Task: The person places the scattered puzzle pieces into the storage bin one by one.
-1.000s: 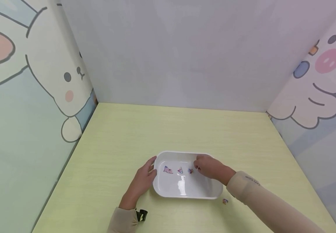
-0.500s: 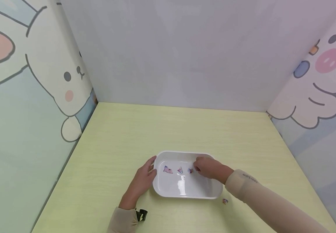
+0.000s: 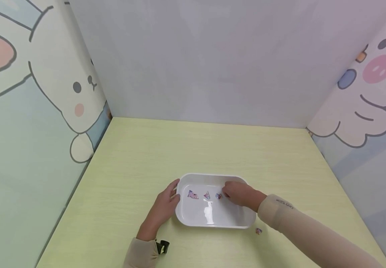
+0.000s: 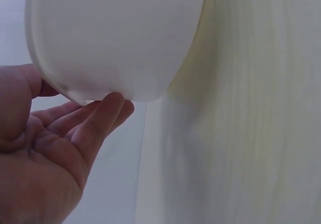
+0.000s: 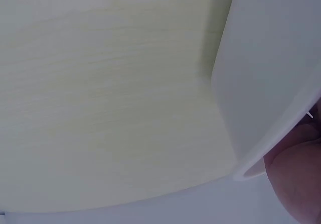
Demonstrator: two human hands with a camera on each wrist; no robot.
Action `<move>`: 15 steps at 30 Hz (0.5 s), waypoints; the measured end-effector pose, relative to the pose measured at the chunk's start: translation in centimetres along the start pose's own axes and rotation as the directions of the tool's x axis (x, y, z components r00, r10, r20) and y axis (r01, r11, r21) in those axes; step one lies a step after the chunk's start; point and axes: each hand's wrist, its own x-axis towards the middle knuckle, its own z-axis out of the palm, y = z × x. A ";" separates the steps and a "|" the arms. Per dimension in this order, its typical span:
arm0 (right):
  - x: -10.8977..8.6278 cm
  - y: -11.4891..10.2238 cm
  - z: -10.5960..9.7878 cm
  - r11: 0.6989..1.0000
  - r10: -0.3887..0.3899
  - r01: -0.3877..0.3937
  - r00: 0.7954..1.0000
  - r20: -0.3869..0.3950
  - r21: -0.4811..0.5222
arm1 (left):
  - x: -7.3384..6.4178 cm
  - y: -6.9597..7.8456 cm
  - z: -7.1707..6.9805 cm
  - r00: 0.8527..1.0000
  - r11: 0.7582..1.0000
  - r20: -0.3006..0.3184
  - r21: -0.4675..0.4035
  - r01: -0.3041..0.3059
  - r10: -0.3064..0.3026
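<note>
A white rectangular tray (image 3: pixel 209 226) stands on the table. My left hand (image 3: pixel 160 206) grips its left end, and the left wrist view shows the rim between thumb and fingers (image 4: pixel 103 121). My right hand (image 3: pixel 239 192) reaches inside the right half with fingers curled downward. A thin white edge (image 5: pixel 310 115) pokes out between its fingers in the right wrist view; most of that small piece is hidden. Left of this hand, a row of colourful flat cutouts lies on the tray's floor: a pink one (image 3: pixel 193 195), a triangular one (image 3: pixel 207 195) and a smaller one (image 3: pixel 219 195).
Another small colourful cutout (image 3: pixel 258 231) lies on the pale yellow-green table (image 3: pixel 146 149), just off the tray's lower right corner. A grey wall (image 3: pixel 206 63) closes the back, with cartoon-printed walls at left and right. A black strap (image 3: pixel 162 247) sits by the left sleeve.
The right forearm has shifted slightly left, its fingers staying at nearly the same spot in the tray. The left hand, tray and cutouts have kept their places.
</note>
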 end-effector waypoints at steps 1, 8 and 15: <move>0.0 -0.1 0.0 1.000 0.001 -0.001 1.000 0.003 -0.003 | 0.0 0.0 0.0 1.000 1.000 0.000 -0.002 0.000 0.000; 0.0 -0.4 -0.5 1.000 0.030 -0.030 0.999 0.037 0.009 | 0.0 0.1 0.1 1.000 1.000 0.004 -0.012 -0.006 0.006; -0.2 -0.3 -0.4 0.999 0.022 -0.022 1.000 0.019 0.032 | 0.0 0.0 0.1 1.000 1.000 0.001 0.000 -0.005 0.005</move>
